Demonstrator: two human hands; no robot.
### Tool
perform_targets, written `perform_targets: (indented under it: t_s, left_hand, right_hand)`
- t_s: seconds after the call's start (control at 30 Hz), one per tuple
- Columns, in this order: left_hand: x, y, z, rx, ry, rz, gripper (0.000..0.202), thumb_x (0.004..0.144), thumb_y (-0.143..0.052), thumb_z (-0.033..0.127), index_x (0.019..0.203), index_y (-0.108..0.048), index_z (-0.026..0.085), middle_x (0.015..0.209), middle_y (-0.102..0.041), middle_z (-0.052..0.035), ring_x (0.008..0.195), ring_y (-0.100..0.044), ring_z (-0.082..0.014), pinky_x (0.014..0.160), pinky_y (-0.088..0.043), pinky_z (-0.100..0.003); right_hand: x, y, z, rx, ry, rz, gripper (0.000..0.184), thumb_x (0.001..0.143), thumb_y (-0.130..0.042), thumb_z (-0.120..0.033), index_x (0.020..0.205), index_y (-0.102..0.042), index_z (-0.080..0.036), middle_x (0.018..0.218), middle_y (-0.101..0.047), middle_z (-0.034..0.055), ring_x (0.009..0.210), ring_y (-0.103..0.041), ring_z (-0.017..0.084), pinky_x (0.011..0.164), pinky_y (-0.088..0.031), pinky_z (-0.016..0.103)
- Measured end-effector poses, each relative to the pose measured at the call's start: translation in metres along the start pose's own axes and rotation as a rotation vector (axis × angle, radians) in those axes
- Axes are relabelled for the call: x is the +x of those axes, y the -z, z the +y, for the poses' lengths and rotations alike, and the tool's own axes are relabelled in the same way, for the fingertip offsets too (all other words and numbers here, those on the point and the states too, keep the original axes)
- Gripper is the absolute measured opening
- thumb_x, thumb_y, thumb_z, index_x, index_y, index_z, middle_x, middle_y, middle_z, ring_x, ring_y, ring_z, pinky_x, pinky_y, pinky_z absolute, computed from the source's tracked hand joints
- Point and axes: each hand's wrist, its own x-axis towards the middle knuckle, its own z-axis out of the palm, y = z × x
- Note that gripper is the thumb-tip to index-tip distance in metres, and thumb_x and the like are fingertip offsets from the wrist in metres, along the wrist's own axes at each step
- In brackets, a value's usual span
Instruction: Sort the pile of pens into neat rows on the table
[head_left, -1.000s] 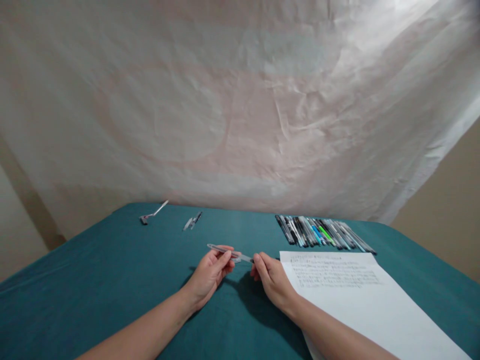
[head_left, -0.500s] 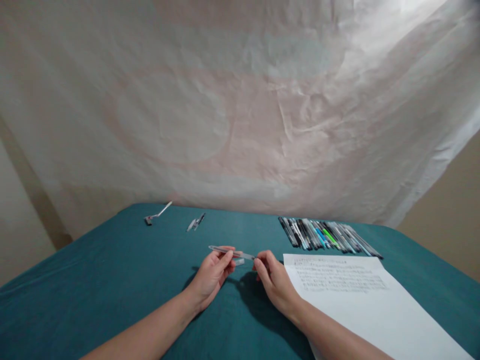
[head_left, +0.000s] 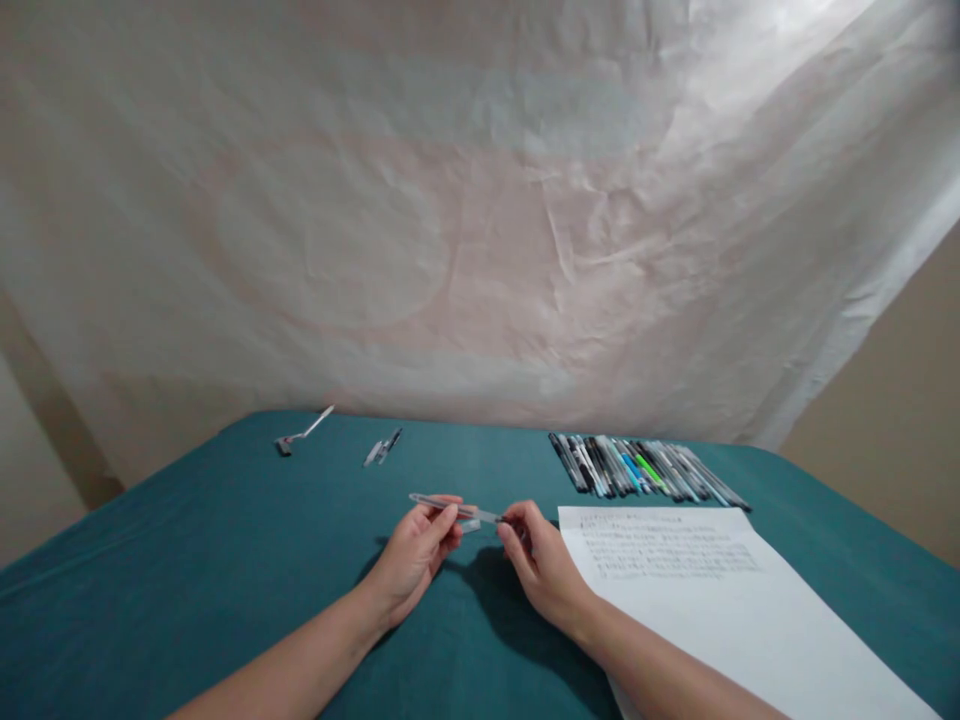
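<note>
A slim pen with a clear barrel spans the gap between my hands, slightly tilted, its rounded end up at the left. My left hand pinches the barrel between thumb and fingers. A clear piece that looks like a pen cap sticks out from the same fingers, just under the barrel. At the dark right end of the pen, my right hand is closed with thumb and fingertips; they hide the tip. Both hands are above the teal cloth.
A row of pens lies at the back right, mostly dark and clear, with blue and green ones. A large paper sheet with writing reaches under my right forearm. Several small pen parts and a razor-like object lie at the back left.
The view has shifted slightly, so everything sits a little further left. My right fingers have curled more around the pen's dark end; the left grip looks the same.
</note>
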Motion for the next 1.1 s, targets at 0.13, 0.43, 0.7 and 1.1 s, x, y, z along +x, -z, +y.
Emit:
perform_targets:
  t_s: [0.13, 0.43, 0.7, 1.1]
  left_hand:
    - [-0.0019, -0.0030, 0.0019, 0.015, 0.022, -0.024, 0.020, 0.074, -0.060, 0.019, 0.091, -0.053, 0.015, 0.084, -0.063, -0.0023, 0.061, -0.054, -0.0036, 0.063, -0.045, -0.015]
    - [-0.0004, -0.0043, 0.0047, -0.033, 0.076, 0.017, 0.020, 0.073, -0.061, 0.017, 0.091, -0.053, 0.015, 0.086, -0.063, -0.0031, 0.061, -0.055, -0.0037, 0.063, -0.046, -0.015]
    - [-0.0014, -0.0019, 0.0041, -0.016, 0.074, -0.062, 0.020, 0.072, -0.062, 0.018, 0.090, -0.055, 0.015, 0.084, -0.064, -0.0030, 0.063, -0.057, -0.0047, 0.065, -0.046, -0.015]
    - [-0.0025, -0.0057, 0.0060, 0.016, 0.080, -0.035, 0.019, 0.072, -0.062, 0.017, 0.089, -0.054, 0.015, 0.086, -0.063, -0.0030, 0.063, -0.056, -0.0045, 0.066, -0.047, -0.015]
  right_hand:
    - [0.0003, 0.0015, -0.0001, -0.069, 0.020, -0.025, 0.033, 0.089, -0.029, -0.036, 0.069, -0.050, -0.018, 0.061, -0.050, -0.0004, 0.059, -0.047, 0.012, 0.057, -0.035, 0.022]
    - [-0.0014, 0.0021, -0.0024, -0.042, 0.031, 0.001, 0.021, 0.087, -0.035, -0.034, 0.082, -0.048, -0.019, 0.065, -0.051, -0.0007, 0.059, -0.047, 0.012, 0.056, -0.035, 0.022]
    - [-0.0002, 0.0039, -0.0022, -0.033, 0.009, -0.044, 0.035, 0.089, -0.027, -0.034, 0.067, -0.050, -0.018, 0.059, -0.050, -0.0012, 0.058, -0.048, 0.011, 0.057, -0.034, 0.021]
    - [0.0000, 0.0058, -0.0057, -0.040, 0.035, -0.051, 0.036, 0.089, -0.027, -0.037, 0.068, -0.049, -0.019, 0.057, -0.052, -0.0014, 0.056, -0.050, 0.010, 0.057, -0.036, 0.020]
